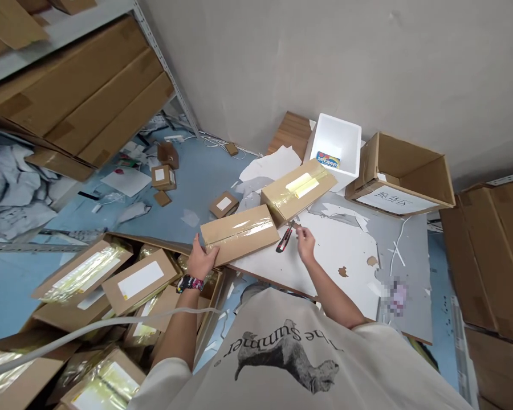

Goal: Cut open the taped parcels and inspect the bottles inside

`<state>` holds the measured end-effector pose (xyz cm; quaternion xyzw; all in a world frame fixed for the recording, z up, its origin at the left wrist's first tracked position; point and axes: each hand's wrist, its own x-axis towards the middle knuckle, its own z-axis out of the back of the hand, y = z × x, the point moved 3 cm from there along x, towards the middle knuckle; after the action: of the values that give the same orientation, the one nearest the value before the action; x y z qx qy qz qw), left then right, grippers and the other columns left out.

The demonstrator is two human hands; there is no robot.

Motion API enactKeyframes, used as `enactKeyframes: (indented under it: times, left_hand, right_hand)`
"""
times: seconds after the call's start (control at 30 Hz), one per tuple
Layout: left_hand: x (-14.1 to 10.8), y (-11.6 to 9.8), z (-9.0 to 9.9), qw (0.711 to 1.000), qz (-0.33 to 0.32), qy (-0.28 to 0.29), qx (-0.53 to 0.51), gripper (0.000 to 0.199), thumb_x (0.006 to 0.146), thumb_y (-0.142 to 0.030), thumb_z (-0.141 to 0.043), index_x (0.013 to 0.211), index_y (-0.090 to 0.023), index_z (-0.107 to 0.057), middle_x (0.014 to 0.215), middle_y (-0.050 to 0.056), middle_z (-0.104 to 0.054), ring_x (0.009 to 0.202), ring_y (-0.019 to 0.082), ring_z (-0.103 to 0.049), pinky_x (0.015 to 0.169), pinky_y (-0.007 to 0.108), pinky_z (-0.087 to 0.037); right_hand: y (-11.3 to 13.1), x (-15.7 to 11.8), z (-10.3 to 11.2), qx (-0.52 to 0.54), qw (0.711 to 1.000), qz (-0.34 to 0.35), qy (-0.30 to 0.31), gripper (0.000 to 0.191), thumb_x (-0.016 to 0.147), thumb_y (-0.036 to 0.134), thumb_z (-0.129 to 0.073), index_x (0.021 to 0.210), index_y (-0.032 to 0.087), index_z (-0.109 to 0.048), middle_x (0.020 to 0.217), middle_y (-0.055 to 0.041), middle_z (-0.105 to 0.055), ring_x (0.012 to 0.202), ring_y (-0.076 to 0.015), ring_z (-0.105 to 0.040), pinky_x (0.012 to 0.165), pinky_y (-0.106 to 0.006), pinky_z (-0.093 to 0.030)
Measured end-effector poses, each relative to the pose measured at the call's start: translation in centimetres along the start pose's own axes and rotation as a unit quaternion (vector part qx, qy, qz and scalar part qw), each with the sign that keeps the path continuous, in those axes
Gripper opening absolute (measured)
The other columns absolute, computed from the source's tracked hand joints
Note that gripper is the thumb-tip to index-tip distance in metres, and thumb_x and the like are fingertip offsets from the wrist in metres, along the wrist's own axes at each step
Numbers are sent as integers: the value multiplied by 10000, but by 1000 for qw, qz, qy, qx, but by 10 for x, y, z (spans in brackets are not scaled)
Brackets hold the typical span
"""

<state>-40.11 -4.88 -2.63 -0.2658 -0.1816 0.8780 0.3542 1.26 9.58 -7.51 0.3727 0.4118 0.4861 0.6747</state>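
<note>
My left hand [202, 259] grips the left end of a taped cardboard box [239, 233], its thumb on the near side. This box reaches past the table's left edge, and its right end meets a second taped box [297, 188] with a white label. A red and black utility knife [285, 238] lies on the table beside the first box. Just right of the knife is my right hand [306, 245], fingers curled together; whether anything small is between them is hidden.
On the table [325, 250] stand a white foam box [354, 134] and an open carton [447, 176] with a handwritten label. A large carton [218, 290] full of taped parcels stands at the left. A pale cable [111, 322] crosses in front of it. Small boxes and paper scraps litter the floor.
</note>
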Motion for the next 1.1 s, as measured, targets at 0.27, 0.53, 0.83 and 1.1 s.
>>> enactKeyframes:
  times: [0.27,0.53,0.83,1.1]
  left_hand:
    - [47,-146,-16,969,-241,7,-43,794,1072,-509,-599,1773,-162,-460,1706,192,-632,1547,370,-628,1327,509,-474]
    - [60,-266,-92,981,-148,113,-62,948,1044,-556,-683,1794,-110,-315,1482,248,-779,1369,433,-762,1159,517,-569]
    - [23,-325,-69,981,-170,-2,-91,849,1001,-491,-706,1733,-224,-369,1401,164,-805,1259,410,-790,1109,527,-595]
    - [-71,-388,-63,958,-275,6,-82,727,996,-516,-701,1649,-274,-493,1201,90,-824,1087,361,-808,1027,499,-621]
  right_hand:
    - [80,181,88,-79,987,29,-136,733,1014,422,-641,1691,174,-508,1779,-211,-487,1511,-265,-560,1312,-423,-432]
    - [93,227,81,74,981,-172,45,448,984,510,-729,1380,339,-607,1615,-108,-641,1202,-294,-696,983,-561,-684]
    - [84,190,134,200,979,-34,3,621,913,571,-755,1468,362,-569,1594,-76,-617,1240,-233,-706,1002,-417,-685]
    - [61,37,276,118,989,37,-81,771,964,663,-758,1632,329,-566,1654,-124,-626,1316,-280,-721,1073,-467,-680]
